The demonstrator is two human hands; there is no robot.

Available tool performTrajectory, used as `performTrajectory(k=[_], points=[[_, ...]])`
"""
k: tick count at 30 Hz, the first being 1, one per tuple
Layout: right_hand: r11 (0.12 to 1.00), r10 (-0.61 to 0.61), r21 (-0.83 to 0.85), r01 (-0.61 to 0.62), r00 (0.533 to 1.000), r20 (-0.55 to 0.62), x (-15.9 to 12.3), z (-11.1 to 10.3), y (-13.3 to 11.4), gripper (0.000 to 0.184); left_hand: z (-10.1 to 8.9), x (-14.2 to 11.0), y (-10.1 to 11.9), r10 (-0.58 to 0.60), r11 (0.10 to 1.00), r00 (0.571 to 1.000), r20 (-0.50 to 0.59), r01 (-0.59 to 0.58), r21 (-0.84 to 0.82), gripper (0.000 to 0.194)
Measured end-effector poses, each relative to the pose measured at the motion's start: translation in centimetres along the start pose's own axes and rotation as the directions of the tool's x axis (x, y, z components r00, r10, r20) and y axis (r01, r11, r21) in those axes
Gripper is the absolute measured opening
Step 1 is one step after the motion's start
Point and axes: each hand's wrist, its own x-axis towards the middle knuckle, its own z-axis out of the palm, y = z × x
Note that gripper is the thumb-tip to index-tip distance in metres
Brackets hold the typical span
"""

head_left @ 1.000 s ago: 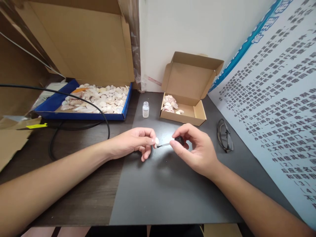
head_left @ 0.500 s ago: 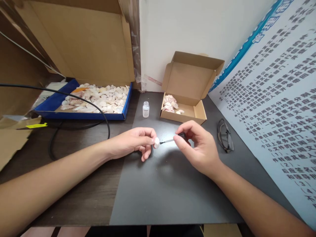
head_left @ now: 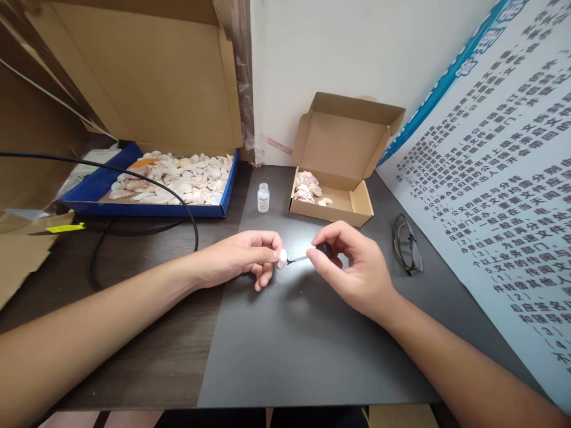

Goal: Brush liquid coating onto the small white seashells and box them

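My left hand (head_left: 243, 257) pinches a small white shell (head_left: 282, 257) between thumb and fingertips, just above the dark mat (head_left: 312, 345). My right hand (head_left: 352, 267) is closed on a thin brush with a black cap (head_left: 307, 255); the brush tip touches the shell. A small clear bottle (head_left: 263, 198) stands uncapped behind the hands. To its right is a small open cardboard box (head_left: 332, 196) with a few shells inside. A blue tray (head_left: 134, 205) heaped with several pale shells lies at the back left.
Folded glasses (head_left: 405, 245) lie on the mat at the right, beside a leaning printed board (head_left: 504, 196). A black cable (head_left: 134, 178) loops over the wooden desk at the left. A big cardboard box (head_left: 147, 71) stands behind the tray.
My right hand shifted slightly, drawing the brush back and then again against the shell. The left hand and shell stayed nearly still.
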Motion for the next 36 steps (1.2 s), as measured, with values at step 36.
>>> performTrajectory(k=[36], points=[[0.995,0.09,0.054,-0.088,0.995,-0.031,-0.05,0.04,0.32,0.017,0.07,0.21,-0.11,0.015,1.0,1.0,0.017,-0.015,-0.01,0.013]])
